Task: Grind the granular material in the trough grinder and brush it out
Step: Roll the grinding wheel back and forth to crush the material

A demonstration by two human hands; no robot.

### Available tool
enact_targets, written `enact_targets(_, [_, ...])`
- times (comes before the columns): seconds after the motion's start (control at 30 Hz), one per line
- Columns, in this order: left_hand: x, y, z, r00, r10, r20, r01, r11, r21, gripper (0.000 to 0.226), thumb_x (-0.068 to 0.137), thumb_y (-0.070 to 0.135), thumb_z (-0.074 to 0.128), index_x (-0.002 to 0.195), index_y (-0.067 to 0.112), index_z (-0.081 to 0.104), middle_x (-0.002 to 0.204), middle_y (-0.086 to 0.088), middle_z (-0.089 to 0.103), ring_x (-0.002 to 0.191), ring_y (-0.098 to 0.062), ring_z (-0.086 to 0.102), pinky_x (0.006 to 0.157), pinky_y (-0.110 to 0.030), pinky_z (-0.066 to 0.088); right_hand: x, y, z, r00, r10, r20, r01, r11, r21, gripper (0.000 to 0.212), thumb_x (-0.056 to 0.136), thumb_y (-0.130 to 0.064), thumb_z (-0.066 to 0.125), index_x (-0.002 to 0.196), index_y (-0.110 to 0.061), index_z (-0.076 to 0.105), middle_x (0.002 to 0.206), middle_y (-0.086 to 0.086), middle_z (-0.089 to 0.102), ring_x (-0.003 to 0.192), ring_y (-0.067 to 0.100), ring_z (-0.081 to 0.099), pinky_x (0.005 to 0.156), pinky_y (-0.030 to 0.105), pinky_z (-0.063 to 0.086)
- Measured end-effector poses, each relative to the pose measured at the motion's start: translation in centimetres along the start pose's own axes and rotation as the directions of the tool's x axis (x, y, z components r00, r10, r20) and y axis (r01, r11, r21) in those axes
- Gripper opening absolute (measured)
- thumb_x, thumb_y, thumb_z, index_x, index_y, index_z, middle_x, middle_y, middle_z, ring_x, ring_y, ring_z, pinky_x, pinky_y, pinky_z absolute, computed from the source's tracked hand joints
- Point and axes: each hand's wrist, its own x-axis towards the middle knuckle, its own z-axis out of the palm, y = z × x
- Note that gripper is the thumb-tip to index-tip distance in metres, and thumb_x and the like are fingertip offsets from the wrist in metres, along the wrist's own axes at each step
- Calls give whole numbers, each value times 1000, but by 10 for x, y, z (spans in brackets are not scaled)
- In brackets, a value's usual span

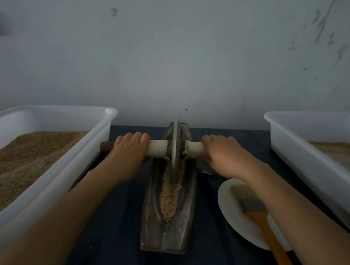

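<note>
Hands (127, 150) gripping axle (157, 151), grinding wheel (175, 144) between

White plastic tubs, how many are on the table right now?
2. One white tub stands left of the trough grinder, filled with brown granular material. The other white tub stands at the right, beyond the plate, partly cut off by the frame edge.

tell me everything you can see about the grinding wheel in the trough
The grinding wheel is a thin, dull grey metal-looking disc, seen edge-on and upright in the far part of the dark boat-shaped trough. A pale axle handle passes through its centre, dark at its left tip. The left hand and right hand grip it either side. Its lower rim sits in the tan granular material.
</note>
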Motion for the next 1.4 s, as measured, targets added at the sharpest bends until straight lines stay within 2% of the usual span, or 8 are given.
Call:
enact_targets(0.17, [-1, 1, -4, 1000, -4, 23, 5, 999, -45, 37, 92, 34, 53, 122, 18, 39, 123, -1, 47, 109, -17, 47, 96, -31, 35, 0, -2, 3, 998, -5, -66, 3, 1000, -30, 28, 91, -30, 55, 113, -14, 46, 110, 5, 54, 98, 23, 49, 76, 33, 29])
enact_targets(0.37, [-9, 3, -31, 950, 21, 313, -3, 998, -59, 40, 92, 35, 54, 123, 20, 35, 128, 0, 46, 115, -16, 47, 100, -32, 35, -12, -14, -24, 970, 5, 243, -17, 999, 49, 35, 94, -36, 50, 116, -10, 43, 115, 7, 53, 101, 24, 51, 74, 31, 30])
enact_targets(0.47, [-15, 3, -49, 871, 80, 484, -21, 992, -126, 32, 93, 32, 53, 116, 24, 32, 120, 3, 48, 106, -12, 48, 95, -27, 38, -20, -20, -42, 914, -32, 404, -20, 992, 123, 38, 93, -35, 53, 119, -9, 42, 95, -3, 48, 80, 12, 47, 57, 20, 29])
enact_targets(0.6, [-23, -1, -63, 764, 125, 633, 37, 971, -236, 29, 94, 29, 52, 103, 30, 25, 89, 15, 40, 80, -3, 45, 72, -16, 37, -29, -24, -59, 854, -86, 514, 19, 991, 134, 26, 94, -38, 52, 81, -21, 37, 76, -7, 39, 62, 3, 36, 49, 17, 26])
enact_targets(0.8, [-14, 1, -49, 848, 84, 524, 17, 983, -184, 26, 93, 26, 55, 103, 25, 31, 110, 3, 47, 100, -13, 49, 89, -26, 39, -16, -19, -42, 900, -35, 434, -21, 992, 124, 28, 93, -38, 53, 102, -15, 42, 85, -4, 45, 75, 10, 45, 59, 23, 33])
enact_targets(1.07, [1, 3, 4, 999, -32, -41, 32, 999, 4, 35, 92, 32, 53, 121, 18, 40, 120, -1, 47, 107, -18, 46, 94, -31, 34, 3, -1, 6, 996, 0, -88, -4, 999, -46, 29, 88, -30, 57, 110, -13, 47, 109, 5, 54, 97, 25, 49, 72, 34, 26])
enact_targets(1.2, [0, 1, 0, 999, -33, 12, 33, 999, -36, 38, 90, 35, 55, 121, 19, 40, 122, -1, 48, 109, -18, 47, 95, -31, 36, 0, -4, 3, 998, -3, -70, -1, 998, -55, 27, 90, -27, 55, 111, -13, 47, 110, 5, 54, 96, 23, 49, 74, 34, 29])
enact_targets(1.4, [-11, 0, -35, 928, 52, 368, -23, 996, -82, 34, 92, 36, 54, 117, 23, 36, 122, 3, 49, 108, -13, 49, 96, -29, 38, -16, -16, -31, 948, -4, 318, -22, 997, 78, 34, 93, -36, 52, 116, -12, 44, 109, 4, 53, 95, 20, 51, 72, 30, 34])
